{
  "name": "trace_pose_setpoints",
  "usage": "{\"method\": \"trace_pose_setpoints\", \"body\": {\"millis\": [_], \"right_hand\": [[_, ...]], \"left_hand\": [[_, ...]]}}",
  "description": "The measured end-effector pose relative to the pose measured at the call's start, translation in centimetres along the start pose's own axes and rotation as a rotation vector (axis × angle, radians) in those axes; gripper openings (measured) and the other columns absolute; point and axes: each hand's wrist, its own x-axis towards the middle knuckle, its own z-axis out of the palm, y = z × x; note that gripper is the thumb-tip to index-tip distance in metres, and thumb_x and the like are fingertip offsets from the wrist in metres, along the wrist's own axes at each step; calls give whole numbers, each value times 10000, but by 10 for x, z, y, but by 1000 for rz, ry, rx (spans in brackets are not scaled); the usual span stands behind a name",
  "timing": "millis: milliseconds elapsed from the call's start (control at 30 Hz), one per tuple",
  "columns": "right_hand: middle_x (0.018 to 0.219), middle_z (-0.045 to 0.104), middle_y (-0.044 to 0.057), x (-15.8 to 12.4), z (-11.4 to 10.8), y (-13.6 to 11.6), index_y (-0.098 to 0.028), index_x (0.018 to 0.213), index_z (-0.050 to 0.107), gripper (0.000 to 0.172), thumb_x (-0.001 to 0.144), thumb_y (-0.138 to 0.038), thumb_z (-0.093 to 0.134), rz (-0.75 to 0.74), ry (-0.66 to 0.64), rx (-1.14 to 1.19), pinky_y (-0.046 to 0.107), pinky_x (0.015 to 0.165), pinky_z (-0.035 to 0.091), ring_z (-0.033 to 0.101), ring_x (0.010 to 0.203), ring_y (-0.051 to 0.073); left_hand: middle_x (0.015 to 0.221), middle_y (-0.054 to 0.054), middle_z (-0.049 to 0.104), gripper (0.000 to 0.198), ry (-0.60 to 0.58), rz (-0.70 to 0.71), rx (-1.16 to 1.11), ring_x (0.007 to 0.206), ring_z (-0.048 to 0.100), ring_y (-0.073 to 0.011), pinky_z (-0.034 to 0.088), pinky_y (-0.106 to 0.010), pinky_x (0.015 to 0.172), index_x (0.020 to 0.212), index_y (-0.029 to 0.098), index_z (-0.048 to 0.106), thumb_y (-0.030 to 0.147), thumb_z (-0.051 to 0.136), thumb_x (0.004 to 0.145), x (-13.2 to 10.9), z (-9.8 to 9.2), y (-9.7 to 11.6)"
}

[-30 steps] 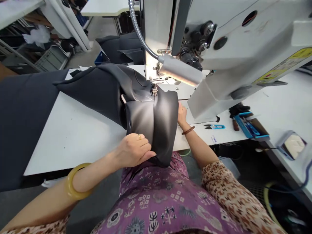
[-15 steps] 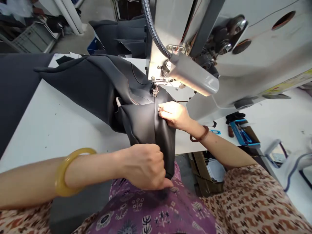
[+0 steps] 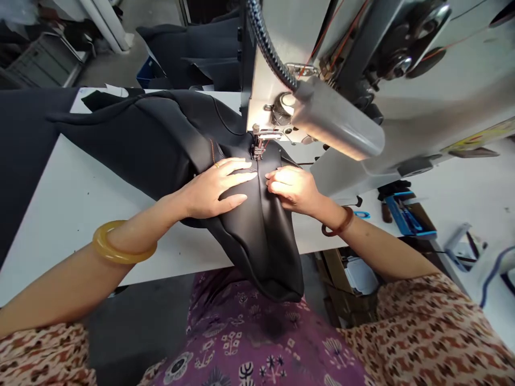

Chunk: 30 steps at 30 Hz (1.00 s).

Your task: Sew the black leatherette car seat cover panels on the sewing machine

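Note:
Dark, leather-like material (image 3: 249, 230) with a seam down its middle lies under the sewing machine's presser foot (image 3: 258, 150), and its near end hangs over the table edge. My left hand (image 3: 215, 187) rests flat on it, left of the seam, fingers stretched out and apart. To the right of the seam, my right hand (image 3: 293, 187) has its fingers curled and pressed together on the leather-like material, just in front of the presser foot. A line of orange stitching (image 3: 213, 150) shows beyond my left hand.
The machine's lamp (image 3: 338, 120) lights the needle area. On the right are a blue box (image 3: 410, 214) with tools and a cardboard box (image 3: 336, 276) below the table. More dark material (image 3: 201, 51) is piled behind the white table (image 3: 100, 182).
My left hand has moved from the near end of the leather-like material up beside the presser foot, and its fist has opened flat. My right hand stays near the seam.

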Motion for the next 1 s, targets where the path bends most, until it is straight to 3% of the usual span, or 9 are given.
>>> {"method": "trace_pose_setpoints", "body": {"millis": [200,400,800,1000], "right_hand": [[870,688,44,3,-3,0,-171,792,595,182,743,-55,465,-93,110,-13,303,740,484,636,817,165],[838,679,39,7,-3,6,-181,764,584,193,721,-60,440,1,3,39,321,732,479,635,824,184],[721,620,-2,17,3,18,-185,698,497,188,717,-12,424,-1,184,138,250,680,478,617,741,137],[762,642,12,19,3,23,-181,740,538,254,718,10,373,82,217,273,262,705,489,645,828,152]], "left_hand": [[1392,-167,446,561,43,15,-63,1310,372,-299,286,-524,1105,1286,175,557,538,328,925,-2,-1,-11],[1371,-161,439,597,65,9,-119,1298,368,-303,271,-519,1108,1236,186,606,588,299,919,1,-1,-21],[1292,-156,452,660,62,-21,-197,1238,410,-289,308,-511,1083,1219,175,614,628,243,914,11,-6,-31],[1283,-142,461,573,65,-90,-235,1222,450,-252,358,-419,1073,1191,176,635,555,290,934,16,-9,-35]]}}
